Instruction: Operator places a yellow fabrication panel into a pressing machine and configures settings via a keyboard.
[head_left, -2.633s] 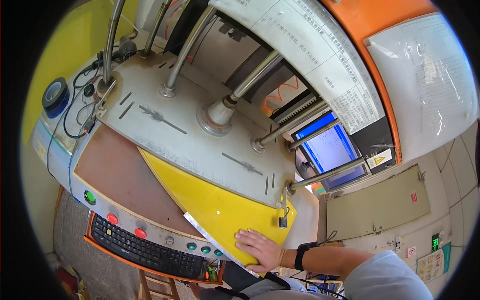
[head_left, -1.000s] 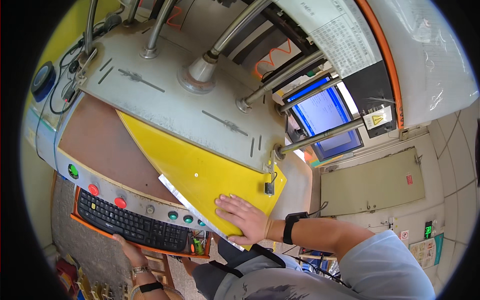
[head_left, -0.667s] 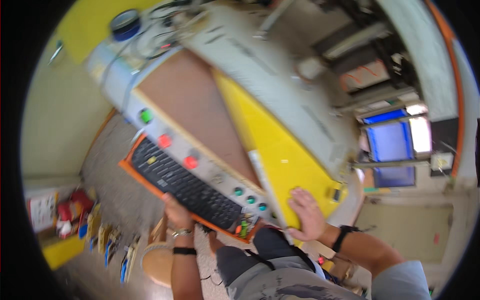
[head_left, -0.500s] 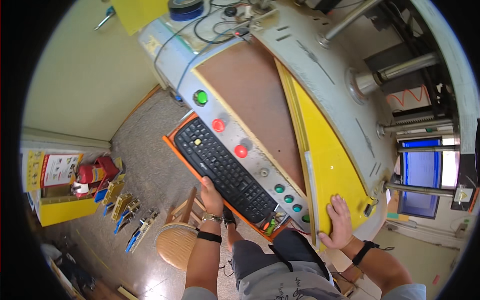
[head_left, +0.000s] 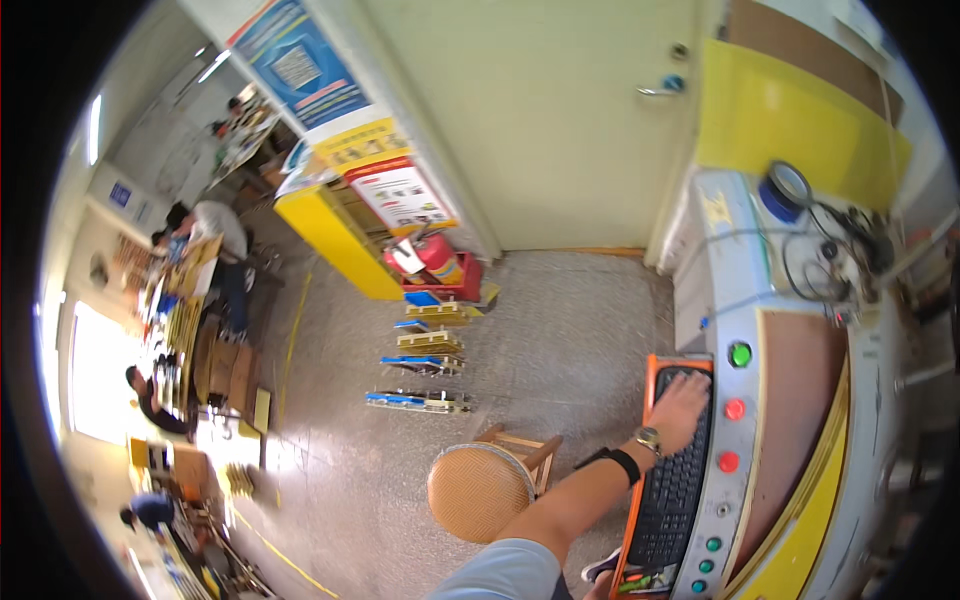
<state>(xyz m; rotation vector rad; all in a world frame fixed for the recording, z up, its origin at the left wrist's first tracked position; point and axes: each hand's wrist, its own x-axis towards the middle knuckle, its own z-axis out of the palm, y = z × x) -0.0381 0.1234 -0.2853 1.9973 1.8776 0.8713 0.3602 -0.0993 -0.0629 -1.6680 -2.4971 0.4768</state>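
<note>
My left hand [head_left: 684,412], with a watch and a black band on the wrist, lies over the upper part of a black keyboard [head_left: 668,510]. Its fingers are stretched forward, palm down, and hold nothing. The keyboard sits in an orange tray [head_left: 628,540] along the front of a grey machine panel [head_left: 715,490]. A green button [head_left: 740,355] and two red buttons, the upper one [head_left: 735,409] nearer my fingers, stand just right of the keyboard. My right hand is outside the picture.
A round woven stool [head_left: 480,492] stands left of my arm. Several blue-and-yellow fixtures [head_left: 425,365] line the floor near a red fire extinguisher [head_left: 437,262]. A yellow sheet [head_left: 790,550] lies on the machine, with a tape roll [head_left: 785,190] behind. People work at benches far left.
The view has swung left toward the door and room. My left hand has moved from the tray's edge up onto the keyboard. My right hand, earlier on the yellow sheet, has left view.
</note>
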